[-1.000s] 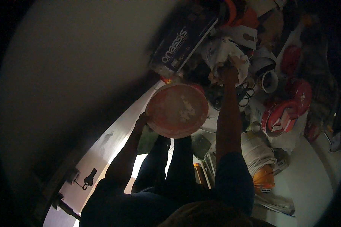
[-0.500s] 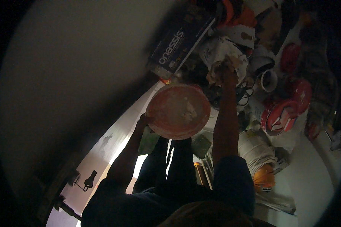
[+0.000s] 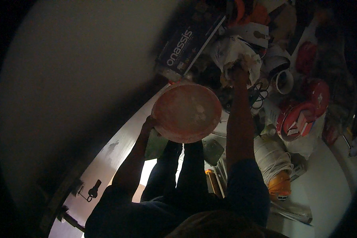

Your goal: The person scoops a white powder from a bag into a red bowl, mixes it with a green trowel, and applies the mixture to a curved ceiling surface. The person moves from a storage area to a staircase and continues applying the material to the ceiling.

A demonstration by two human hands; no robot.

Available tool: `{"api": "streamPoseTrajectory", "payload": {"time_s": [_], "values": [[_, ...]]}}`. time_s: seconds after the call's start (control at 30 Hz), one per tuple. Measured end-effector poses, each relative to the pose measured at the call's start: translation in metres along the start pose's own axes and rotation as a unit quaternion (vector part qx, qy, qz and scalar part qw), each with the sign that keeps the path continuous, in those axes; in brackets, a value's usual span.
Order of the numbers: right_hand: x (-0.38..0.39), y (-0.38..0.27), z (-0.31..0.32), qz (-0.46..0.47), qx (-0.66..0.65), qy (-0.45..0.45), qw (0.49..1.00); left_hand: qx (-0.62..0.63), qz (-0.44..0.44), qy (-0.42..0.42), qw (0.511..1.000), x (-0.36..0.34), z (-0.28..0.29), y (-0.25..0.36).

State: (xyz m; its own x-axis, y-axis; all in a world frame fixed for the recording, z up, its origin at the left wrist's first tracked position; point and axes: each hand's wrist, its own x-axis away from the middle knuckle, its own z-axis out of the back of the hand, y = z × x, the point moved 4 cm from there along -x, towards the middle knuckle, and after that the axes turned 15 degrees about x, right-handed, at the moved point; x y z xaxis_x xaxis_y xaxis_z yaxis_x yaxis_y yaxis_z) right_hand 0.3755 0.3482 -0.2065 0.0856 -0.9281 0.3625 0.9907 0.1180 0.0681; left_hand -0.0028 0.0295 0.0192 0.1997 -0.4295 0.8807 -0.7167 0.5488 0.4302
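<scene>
A round reddish basin (image 3: 171, 113) tilts toward me in front of my legs, with pale dried smears on its inner bottom. My left hand (image 3: 149, 122) grips its left rim; the fingers pass behind it. My right arm stretches forward, and my right hand (image 3: 239, 72) is at the crumpled mouth of a whitish bag (image 3: 235, 48). Deep shadow hides the right fingers, so whether they hold the bag or something in it cannot be made out.
A dark printed box (image 3: 194, 37) leans by the wall at left. Black cable (image 3: 258, 97), a white roll (image 3: 283, 82) and red buckets (image 3: 289, 123) lie right of my arm. Nearer stand a wire-wrapped white bundle (image 3: 271, 154) and an orange object (image 3: 279, 184).
The basin has shifted slightly up in the picture, my left hand still on its rim. My right hand stays at the bag, whose mouth looks a little more spread.
</scene>
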Motion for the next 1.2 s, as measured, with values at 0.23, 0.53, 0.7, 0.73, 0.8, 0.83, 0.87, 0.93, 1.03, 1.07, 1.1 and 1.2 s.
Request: {"api": "streamPoseTrajectory", "payload": {"time_s": [0.23,0.53,0.7,0.73,0.8,0.83,0.87,0.93,1.03,1.07,1.1,1.2], "values": [[-0.001,-0.021,0.044,0.099,0.105,-0.091,0.985,-0.059,0.013,0.02,0.998,0.015,0.007,-0.003],[-0.02,-0.009,0.018,0.037,-0.074,-0.083,0.993,-0.278,0.024,0.114,0.954,-0.004,0.043,-0.008],[-0.02,-0.003,0.005,0.036,-0.14,-0.1,0.984,-0.331,0.033,0.13,0.934,-0.009,0.058,-0.006],[-0.025,0.011,-0.016,0.041,-0.214,-0.099,0.971,-0.323,0.036,0.115,0.939,-0.012,0.052,-0.002],[-0.022,0.035,-0.053,0.043,-0.288,-0.083,0.953,-0.299,0.044,0.07,0.951,-0.022,0.035,0.009],[-0.017,0.043,-0.065,0.057,-0.311,-0.068,0.946,-0.285,0.047,0.05,0.956,-0.025,0.027,0.015],[-0.011,0.016,-0.041,0.114,-0.09,-0.015,0.989,-0.263,0.042,0.061,0.962,-0.015,0.032,0.007],[0.021,-0.014,0.012,0.165,-0.013,0.15,0.975,-0.233,0.032,0.078,0.969,0.001,0.041,-0.007],[0.043,-0.017,0.022,0.071,-0.502,0.171,0.845,-0.193,-0.002,0.076,0.978,-0.005,0.034,-0.005],[0.047,-0.011,0.017,0.038,-0.526,0.157,0.835,-0.181,-0.002,0.065,0.981,-0.007,0.029,-0.005],[0.053,-0.009,0.017,0.009,-0.551,0.14,0.823,-0.166,-0.004,0.059,0.984,-0.007,0.026,-0.007],[0.078,-0.004,0.044,0.002,-0.162,0.128,0.978,-0.139,0.028,0.022,0.99,0.007,0.005,-0.003]]}}
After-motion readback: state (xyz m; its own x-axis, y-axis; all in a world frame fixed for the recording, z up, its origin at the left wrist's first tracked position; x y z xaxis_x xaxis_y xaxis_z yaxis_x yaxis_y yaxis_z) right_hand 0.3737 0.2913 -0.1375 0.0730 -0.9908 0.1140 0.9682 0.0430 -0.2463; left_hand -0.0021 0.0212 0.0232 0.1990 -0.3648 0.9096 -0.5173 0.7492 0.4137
